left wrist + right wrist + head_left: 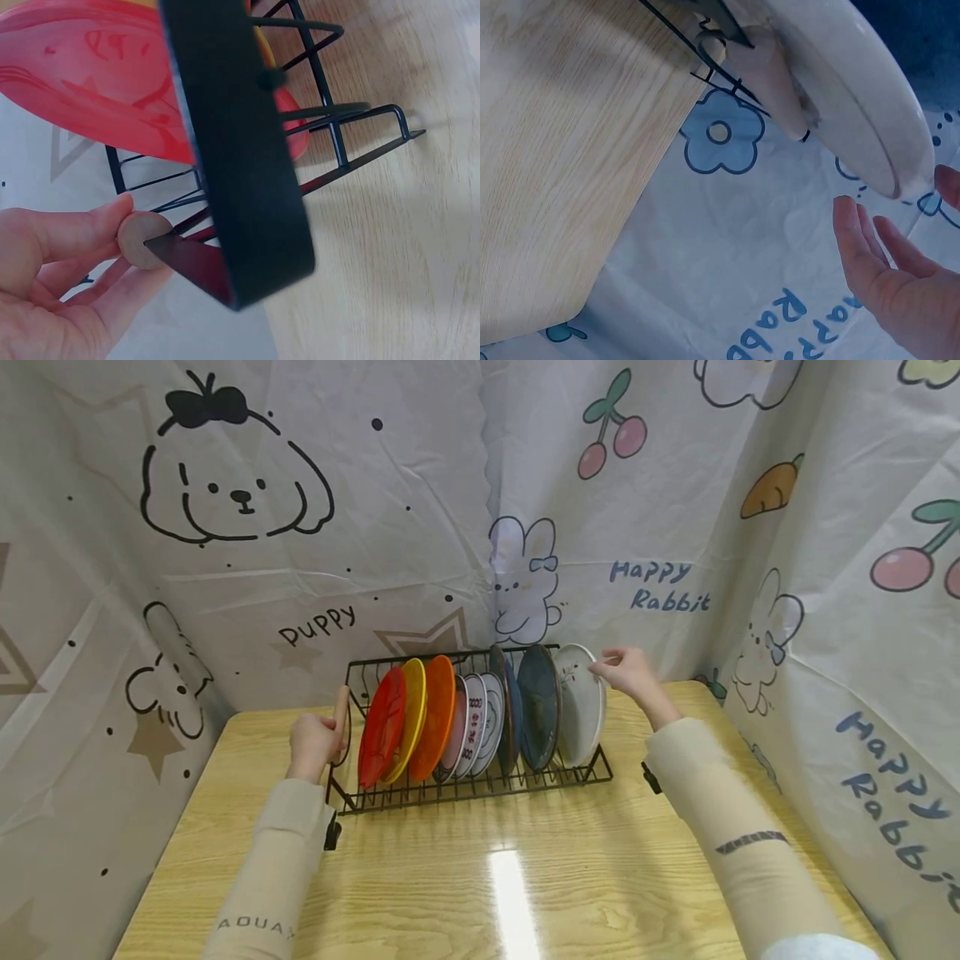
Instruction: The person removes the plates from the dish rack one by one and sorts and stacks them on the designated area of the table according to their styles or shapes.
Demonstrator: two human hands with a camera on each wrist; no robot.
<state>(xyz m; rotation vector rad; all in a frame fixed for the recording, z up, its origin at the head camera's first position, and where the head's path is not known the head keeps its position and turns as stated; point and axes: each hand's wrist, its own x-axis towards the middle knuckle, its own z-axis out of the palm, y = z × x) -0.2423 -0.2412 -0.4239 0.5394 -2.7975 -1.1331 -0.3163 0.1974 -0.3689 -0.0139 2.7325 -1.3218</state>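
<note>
A black wire dish rack (480, 795) stands on the wooden table with several plates upright in a row. My left hand (313, 745) grips the wooden handle (144, 238) at the rack's left end, fingers and thumb around it. Beside that handle leans a red plate (383, 727). At the right end stands a white plate (581, 706) with a small printed design. My right hand (624, 670) is at that plate's upper right rim, its fingers loosely bent and spread in the right wrist view, thumb tip close by the rim. Whether the thumb touches is unclear.
Between the end plates stand a yellow plate (414, 693), an orange plate (433, 718), several smaller patterned plates and dark blue plates (538, 710). A second wooden handle (769, 82) shows at the rack's right end. A printed curtain (420, 527) hangs behind the table (420, 877).
</note>
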